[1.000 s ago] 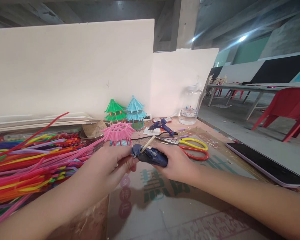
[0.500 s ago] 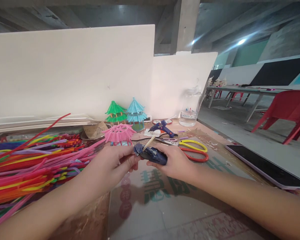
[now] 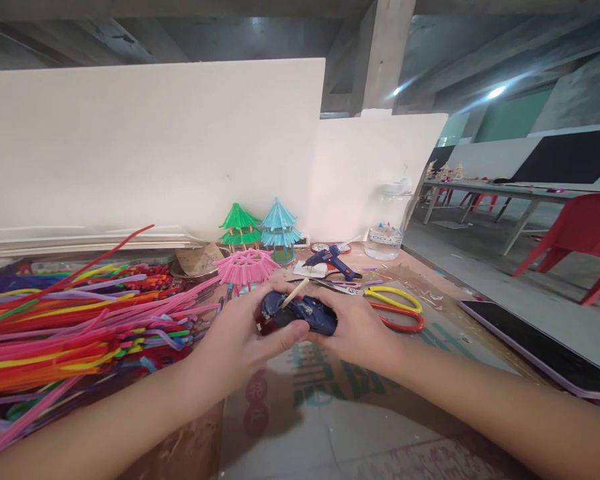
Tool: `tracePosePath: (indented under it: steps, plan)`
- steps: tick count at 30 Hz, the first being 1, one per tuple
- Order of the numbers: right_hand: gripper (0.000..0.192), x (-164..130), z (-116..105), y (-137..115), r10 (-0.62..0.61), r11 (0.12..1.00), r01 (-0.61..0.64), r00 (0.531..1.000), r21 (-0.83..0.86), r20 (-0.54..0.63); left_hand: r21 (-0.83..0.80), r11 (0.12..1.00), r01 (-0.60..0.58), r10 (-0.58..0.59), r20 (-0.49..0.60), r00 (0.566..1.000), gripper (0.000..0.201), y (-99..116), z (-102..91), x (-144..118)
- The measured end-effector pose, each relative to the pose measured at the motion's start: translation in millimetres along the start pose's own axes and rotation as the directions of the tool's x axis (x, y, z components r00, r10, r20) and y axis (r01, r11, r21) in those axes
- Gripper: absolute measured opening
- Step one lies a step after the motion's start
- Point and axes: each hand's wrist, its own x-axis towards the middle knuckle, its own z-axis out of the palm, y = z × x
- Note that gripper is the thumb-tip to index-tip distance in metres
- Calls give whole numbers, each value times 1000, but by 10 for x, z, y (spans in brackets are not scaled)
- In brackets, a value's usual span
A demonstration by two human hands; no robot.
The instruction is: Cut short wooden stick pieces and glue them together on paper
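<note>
A dark blue pipe-cleaner piece point(image 3: 300, 313) with a wooden stick point(image 3: 294, 293) poking up from it sits just above the worktop point(image 3: 340, 413), held between both hands. The left hand point(image 3: 240, 340) has its grip closed on the piece's left end, the right hand point(image 3: 357, 330) on its right. Just beyond stands a pink pipe-cleaner roof point(image 3: 246, 265); scissors point(image 3: 397, 308) lie right, loose pipe cleaners point(image 3: 70, 327) left.

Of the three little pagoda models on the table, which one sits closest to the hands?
The pink pagoda, just beyond the left hand. The green pagoda and the blue pagoda stand farther back, by the white board.
</note>
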Motion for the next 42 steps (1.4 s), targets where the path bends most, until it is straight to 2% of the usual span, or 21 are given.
tracePosePath:
  steps: [5, 9, 11, 13, 15, 17, 18, 21, 27, 42]
  plan:
    - [50, 34, -19, 40, 22, 1000, -22, 999, 18, -34, 7, 1000, -17, 17, -35, 999, 28, 69, -67, 0]
    - [45, 17, 3, 118, 23, 999, -22, 998, 29, -53, 4, 1000, 5, -5, -77, 997, 27, 89, -104, 20]
    - [41, 5, 23, 148, 9, 999, -6, 998, 44, -64, 2, 1000, 31, -31, -55, 998, 35, 80, -134, 33]
    - [38, 2, 40, 169, 12, 999, -8, 997, 50, -76, 8, 998, 56, -56, -12, 998, 50, 65, -180, 51]
    - [35, 12, 50, 183, 25, 999, -21, 996, 42, -87, 66, 996, 66, -69, 34, 997, 52, 56, -234, 71]
    - [34, 28, 49, 190, 36, 999, -34, 994, 21, -102, 188, 980, 65, -83, 87, 993, 37, 65, -280, 88]
    - [33, 36, 46, 193, 41, 999, -40, 994, 7, -105, 259, 964, 64, -94, 106, 990, 35, 76, -295, 92]
    - [31, 50, 34, 195, 55, 998, -58, 995, -33, -82, 393, 917, 69, -119, 104, 987, 41, 121, -301, 94]
    - [28, 51, 25, 207, 56, 998, -56, 998, 10, -38, 403, 911, 86, -117, 55, 992, 39, 153, -258, 108]
    - [28, 84, 72, 313, 86, 996, -86, 996, -5, -38, 438, 885, 161, -216, 79, 973, 47, 82, -269, 132]
